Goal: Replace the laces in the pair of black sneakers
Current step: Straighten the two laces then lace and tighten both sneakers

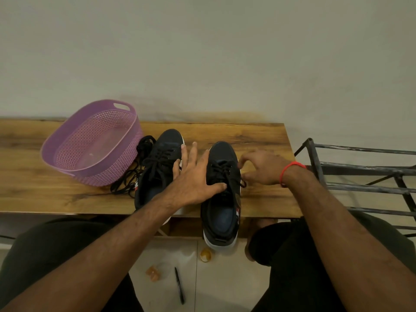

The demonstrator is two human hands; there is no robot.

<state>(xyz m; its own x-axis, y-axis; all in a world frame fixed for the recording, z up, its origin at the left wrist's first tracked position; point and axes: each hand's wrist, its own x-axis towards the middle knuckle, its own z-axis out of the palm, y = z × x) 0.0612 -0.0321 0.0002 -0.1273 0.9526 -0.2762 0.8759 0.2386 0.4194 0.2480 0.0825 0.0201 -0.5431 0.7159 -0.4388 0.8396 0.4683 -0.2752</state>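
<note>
Two black sneakers with white soles stand side by side on the wooden table [258, 134], toes pointing away from me. Both the left sneaker [165, 143] and the right sneaker [221, 154] are laced in black. My left hand [191, 176] lies open with spread fingers between the shoes, and its thumb touches the right sneaker's laces. At that shoe's right side, my right hand [263, 167] has curled fingers and pinches the lace end [242, 182]. A loose bundle of black laces [132, 176] lies left of the left sneaker.
A purple perforated basket [67, 154] sits on the table's left part, touching the loose laces. A dark metal rack [360, 167] stands right of the table. On the floor by my knees lie a black pen [179, 285] and small scraps.
</note>
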